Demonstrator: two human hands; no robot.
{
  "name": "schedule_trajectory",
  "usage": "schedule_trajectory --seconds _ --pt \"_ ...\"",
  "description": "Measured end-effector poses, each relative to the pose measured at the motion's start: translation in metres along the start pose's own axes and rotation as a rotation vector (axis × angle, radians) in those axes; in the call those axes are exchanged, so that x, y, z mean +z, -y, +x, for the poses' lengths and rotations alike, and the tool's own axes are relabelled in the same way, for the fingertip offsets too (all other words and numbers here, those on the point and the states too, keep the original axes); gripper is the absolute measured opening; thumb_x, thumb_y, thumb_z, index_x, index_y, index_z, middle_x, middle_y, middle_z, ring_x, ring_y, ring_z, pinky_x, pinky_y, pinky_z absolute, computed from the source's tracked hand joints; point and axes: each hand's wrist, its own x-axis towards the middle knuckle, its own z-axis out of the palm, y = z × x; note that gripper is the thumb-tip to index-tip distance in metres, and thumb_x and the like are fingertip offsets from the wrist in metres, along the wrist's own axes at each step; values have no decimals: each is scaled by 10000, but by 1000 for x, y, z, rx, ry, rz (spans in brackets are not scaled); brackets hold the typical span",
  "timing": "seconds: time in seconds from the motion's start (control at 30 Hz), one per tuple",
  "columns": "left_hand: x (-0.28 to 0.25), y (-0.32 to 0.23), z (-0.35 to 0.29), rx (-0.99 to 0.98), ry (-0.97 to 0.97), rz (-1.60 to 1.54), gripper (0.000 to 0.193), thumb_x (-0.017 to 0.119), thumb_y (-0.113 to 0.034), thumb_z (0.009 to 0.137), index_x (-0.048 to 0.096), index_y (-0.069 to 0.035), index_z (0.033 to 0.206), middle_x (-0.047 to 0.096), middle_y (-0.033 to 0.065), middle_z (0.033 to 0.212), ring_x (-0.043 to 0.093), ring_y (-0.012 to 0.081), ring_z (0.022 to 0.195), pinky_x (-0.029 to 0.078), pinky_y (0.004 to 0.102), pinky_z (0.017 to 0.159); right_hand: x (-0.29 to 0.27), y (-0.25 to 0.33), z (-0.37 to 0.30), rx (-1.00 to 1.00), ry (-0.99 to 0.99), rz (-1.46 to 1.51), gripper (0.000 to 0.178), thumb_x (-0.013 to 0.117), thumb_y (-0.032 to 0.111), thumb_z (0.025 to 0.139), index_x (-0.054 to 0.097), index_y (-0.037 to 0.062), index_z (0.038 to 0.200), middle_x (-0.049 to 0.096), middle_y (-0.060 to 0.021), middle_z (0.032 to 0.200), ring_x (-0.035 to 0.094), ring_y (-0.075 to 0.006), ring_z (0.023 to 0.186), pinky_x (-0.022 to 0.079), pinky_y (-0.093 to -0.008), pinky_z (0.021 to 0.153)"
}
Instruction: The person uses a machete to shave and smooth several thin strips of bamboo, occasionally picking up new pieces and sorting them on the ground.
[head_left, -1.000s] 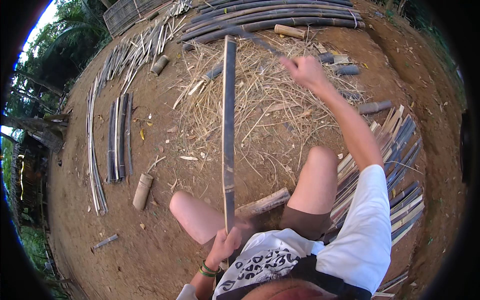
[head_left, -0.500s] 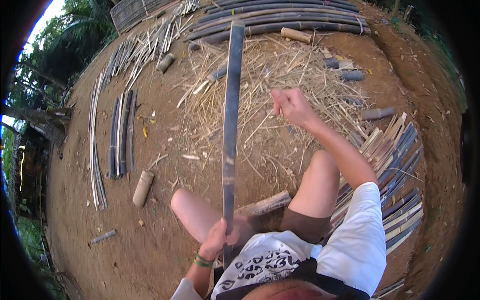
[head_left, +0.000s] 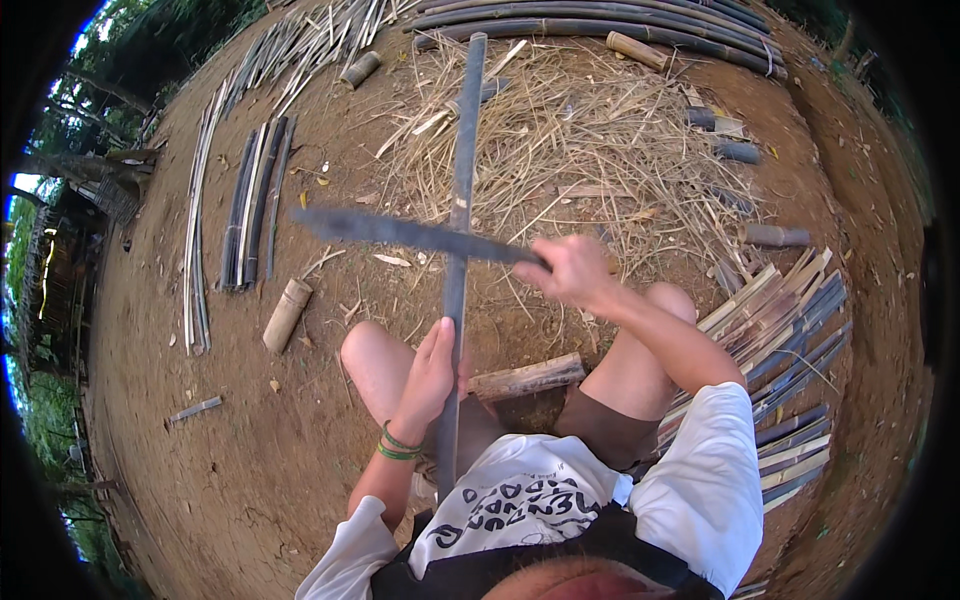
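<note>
A long, dark split bamboo strip stretches away from my lap toward the far shavings. My left hand is wrapped round its lower part, with the thumb along it. In my right hand is the dark handle of a machete, gripped in a closed fist. The machete's blade points left and crosses over the strip beyond my left hand, its tip smeared by motion. Whether the blade touches the strip I cannot tell. A short piece of wood lies on the ground between my knees.
A wide heap of bamboo shavings covers the ground ahead. Dark bamboo poles lie behind it. Split strips are piled at my right, and a few more lie at the left near a short bamboo piece.
My right hand has come down and nearer, and the machete blade now shows across the strip. My left hand has moved farther up the strip, whose face has turned.
</note>
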Motion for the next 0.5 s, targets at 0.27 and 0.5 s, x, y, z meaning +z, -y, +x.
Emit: schedule_trajectory --seconds 0.27,0.5 --pt "9 -4 0 99 63 74 372 302 -367 1108 448 -90 908 445 -5 556 425 93 427 371 229 419 -7 -13 21 14 -47 -132 648 585 682 882 648 68 688 565 -131 488 594 -297 432 493 -432 458" --pt "17 -14 -1 76 64 86 380 281 -348 1112 437 -90 881 432 -12 539 425 89 426 370 228 422 -19 11 13 -178 51 -217 673 554 695 895 667 61 699 596 -144 525 624 -301 481 502 -451 480"
